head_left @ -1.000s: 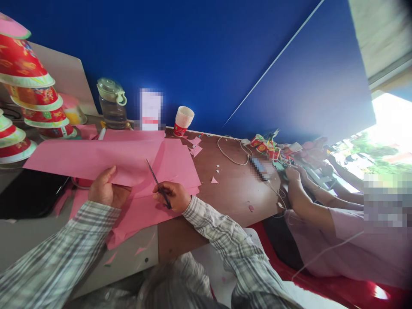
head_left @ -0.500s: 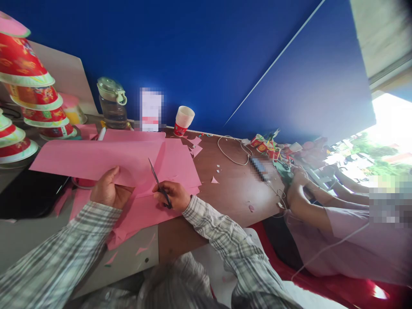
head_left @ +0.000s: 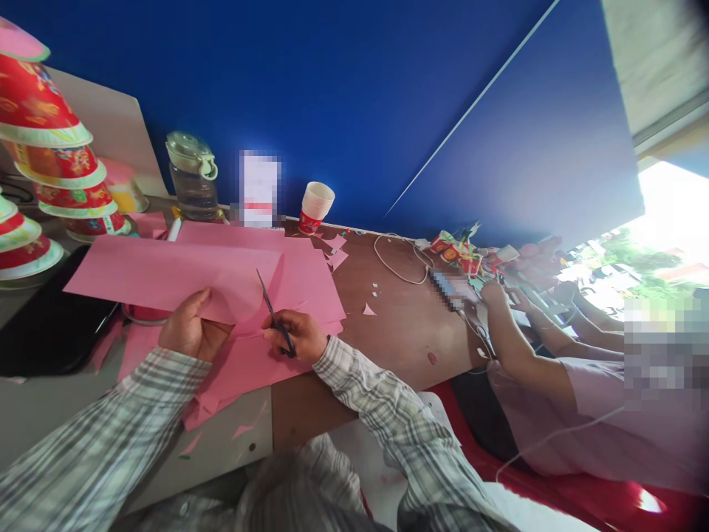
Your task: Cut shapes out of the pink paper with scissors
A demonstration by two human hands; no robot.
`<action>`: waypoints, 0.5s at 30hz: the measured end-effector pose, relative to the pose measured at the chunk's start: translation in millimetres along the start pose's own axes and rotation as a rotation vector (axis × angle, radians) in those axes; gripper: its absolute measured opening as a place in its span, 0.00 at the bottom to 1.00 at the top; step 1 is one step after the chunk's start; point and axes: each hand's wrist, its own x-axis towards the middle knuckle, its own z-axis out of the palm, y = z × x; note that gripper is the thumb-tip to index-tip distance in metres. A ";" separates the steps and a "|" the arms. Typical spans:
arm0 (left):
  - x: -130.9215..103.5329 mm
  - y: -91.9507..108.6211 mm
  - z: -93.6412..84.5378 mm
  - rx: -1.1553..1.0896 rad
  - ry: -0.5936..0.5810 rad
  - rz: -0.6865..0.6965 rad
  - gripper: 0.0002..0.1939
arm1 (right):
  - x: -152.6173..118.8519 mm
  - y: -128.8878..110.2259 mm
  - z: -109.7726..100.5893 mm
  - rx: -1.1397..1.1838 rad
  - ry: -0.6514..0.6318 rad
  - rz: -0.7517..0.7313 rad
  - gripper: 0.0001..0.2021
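My left hand (head_left: 191, 329) grips the lower edge of a pink paper sheet (head_left: 160, 273), thumb on top and fingers underneath. The sheet is raised and bends upward near its right end. In my right hand (head_left: 299, 336) is a pair of scissors (head_left: 269, 295) with dark handles, its blades pointing up and to the left. The blades look close together, just right of the raised sheet's right end; whether they touch it I cannot tell. More pink sheets (head_left: 315, 288) lie spread on the table beneath both hands.
A water bottle (head_left: 193, 185) and stacked paper cups (head_left: 314, 210) stand by the blue partition (head_left: 343, 96). Towers of red cups (head_left: 60, 162) rise at left, near a black laptop-like slab (head_left: 49, 332). Pink scraps and a white cable (head_left: 382, 258) lie right. Another person (head_left: 532, 362) sits at right.
The held sheet's left end has shifted slightly right, along with my left hand. My right hand and the scissors have barely moved. The other person's arm has lifted and shifted left.
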 end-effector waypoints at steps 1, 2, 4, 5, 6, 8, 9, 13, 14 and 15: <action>-0.5 -0.2 0.6 0.000 0.005 -0.001 0.13 | 0.4 0.5 -0.3 -0.003 0.000 -0.003 0.26; -1.0 -0.4 1.2 0.001 0.011 -0.003 0.12 | 0.8 1.0 -0.6 -0.003 0.001 -0.005 0.26; -1.8 -0.7 2.3 0.013 0.013 -0.014 0.12 | 1.5 2.1 -0.9 0.006 0.005 -0.004 0.25; -2.1 -0.8 2.7 0.022 0.013 -0.020 0.12 | 1.8 2.7 -0.9 0.014 0.008 -0.003 0.25; -2.2 -0.9 3.0 0.030 0.013 -0.024 0.11 | 2.0 3.3 -1.0 0.023 0.010 -0.004 0.24; -2.1 -0.7 3.3 0.037 0.009 -0.025 0.11 | 2.3 4.6 -1.0 0.028 0.009 -0.016 0.24; -2.0 -0.5 3.4 0.036 0.009 -0.019 0.11 | 2.4 5.1 -1.1 0.025 0.009 -0.026 0.24; -1.3 0.2 3.3 0.035 0.022 -0.007 0.10 | 2.2 5.7 -1.0 0.025 0.009 -0.029 0.25; -1.2 0.2 3.0 0.036 0.026 -0.002 0.10 | 2.1 5.6 -1.0 0.025 0.008 -0.026 0.25; -1.1 0.1 2.6 0.037 0.028 0.003 0.10 | 1.9 5.4 -0.9 0.023 0.007 -0.025 0.25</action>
